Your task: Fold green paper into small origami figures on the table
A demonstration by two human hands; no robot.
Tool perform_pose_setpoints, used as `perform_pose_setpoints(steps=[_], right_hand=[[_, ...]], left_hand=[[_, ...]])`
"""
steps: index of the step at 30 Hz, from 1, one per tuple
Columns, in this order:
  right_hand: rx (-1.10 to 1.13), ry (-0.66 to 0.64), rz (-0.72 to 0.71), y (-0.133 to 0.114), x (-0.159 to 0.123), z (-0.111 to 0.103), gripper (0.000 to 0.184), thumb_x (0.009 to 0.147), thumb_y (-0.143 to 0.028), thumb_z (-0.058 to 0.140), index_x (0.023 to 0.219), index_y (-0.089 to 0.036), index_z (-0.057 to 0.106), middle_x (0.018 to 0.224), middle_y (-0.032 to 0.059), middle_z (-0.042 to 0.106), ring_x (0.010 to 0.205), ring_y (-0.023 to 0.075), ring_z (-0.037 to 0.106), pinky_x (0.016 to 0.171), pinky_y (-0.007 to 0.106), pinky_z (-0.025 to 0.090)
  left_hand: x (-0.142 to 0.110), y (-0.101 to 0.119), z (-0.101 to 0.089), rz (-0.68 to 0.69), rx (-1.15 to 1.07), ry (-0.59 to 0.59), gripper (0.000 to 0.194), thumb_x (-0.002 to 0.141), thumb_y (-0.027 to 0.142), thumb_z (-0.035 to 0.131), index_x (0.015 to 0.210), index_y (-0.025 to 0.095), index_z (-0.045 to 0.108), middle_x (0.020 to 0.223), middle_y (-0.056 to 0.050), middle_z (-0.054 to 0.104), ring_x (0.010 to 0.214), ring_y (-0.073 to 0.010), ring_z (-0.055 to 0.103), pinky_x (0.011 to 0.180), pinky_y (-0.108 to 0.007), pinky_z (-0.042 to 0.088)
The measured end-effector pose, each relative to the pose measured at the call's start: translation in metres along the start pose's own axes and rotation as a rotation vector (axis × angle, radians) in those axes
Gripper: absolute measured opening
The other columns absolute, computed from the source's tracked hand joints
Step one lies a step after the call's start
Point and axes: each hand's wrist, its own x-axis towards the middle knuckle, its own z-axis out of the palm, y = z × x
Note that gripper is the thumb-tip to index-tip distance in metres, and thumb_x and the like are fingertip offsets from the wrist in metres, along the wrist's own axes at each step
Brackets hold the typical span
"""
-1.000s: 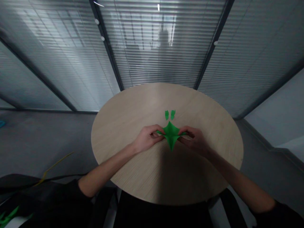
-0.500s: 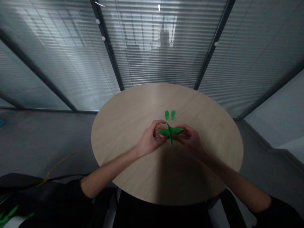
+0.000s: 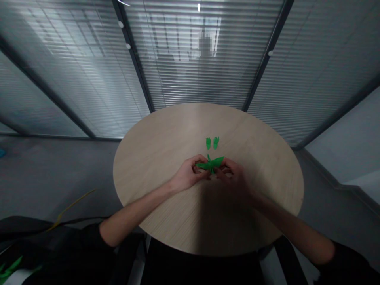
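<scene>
A green folded-paper piece (image 3: 211, 163) with several pointed arms, like an origami figure, is held up over the middle of the table. My left hand (image 3: 189, 172) has its fingers curled around the left arm of the piece, thumb below. On the other side my right hand (image 3: 234, 176) pinches it near the centre and right arm. Its fingers are partly blurred and in shadow. Just beyond the hands, two small green pieces (image 3: 208, 143) lie side by side on the wooden tabletop (image 3: 160, 146).
The round table stands before a glass partition with blinds (image 3: 196, 87), which shows a faint reflection of a person. At lower left are a dark bag-like shape with a yellow cord (image 3: 71, 204) and more green pieces (image 3: 12, 267) by something white.
The green folded paper has tilted and turned between my hands, so its near point looks shorter. My right hand has shifted slightly left and down. The two small pieces have stayed put.
</scene>
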Motion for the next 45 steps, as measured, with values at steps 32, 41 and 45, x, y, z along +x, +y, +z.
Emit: perform_pose_setpoints(steps=[32,41,45], right_hand=[[0.401,-0.013,0.21,-0.0005,0.0047,-0.0013,0.029,0.082,-0.046,0.077,0.082,-0.017,0.072,0.073,0.0026,0.071,0.065,0.0144,0.066,0.062,0.028,0.054],[0.414,-0.002,0.223,-0.0046,0.0055,-0.0029,0.023,0.078,-0.039,0.079,0.082,-0.018,0.072,0.069,0.0013,0.07,0.062,0.0133,0.065,0.061,0.027,0.053],[0.41,-0.003,0.241,-0.0066,0.0055,-0.004,0.023,0.079,-0.04,0.078,0.082,-0.018,0.072,0.069,0.0008,0.07,0.062,0.0136,0.065,0.061,0.028,0.054]], left_hand=[[0.0,0.0015,-0.0036,-0.007,0.148,0.033,0.024,0.082,0.031,0.077,0.091,0.011,0.065,0.077,-0.003,0.073,0.066,-0.0122,0.069,0.063,-0.023,0.058],[0.0006,-0.0002,-0.0051,0.012,0.13,0.052,0.027,0.085,0.036,0.075,0.092,0.011,0.069,0.073,-0.004,0.073,0.066,-0.0134,0.071,0.061,-0.023,0.058],[-0.001,0.0027,-0.0045,0.006,0.159,0.06,0.029,0.086,0.038,0.074,0.09,0.011,0.07,0.072,-0.005,0.074,0.065,-0.0143,0.071,0.063,-0.025,0.059]])
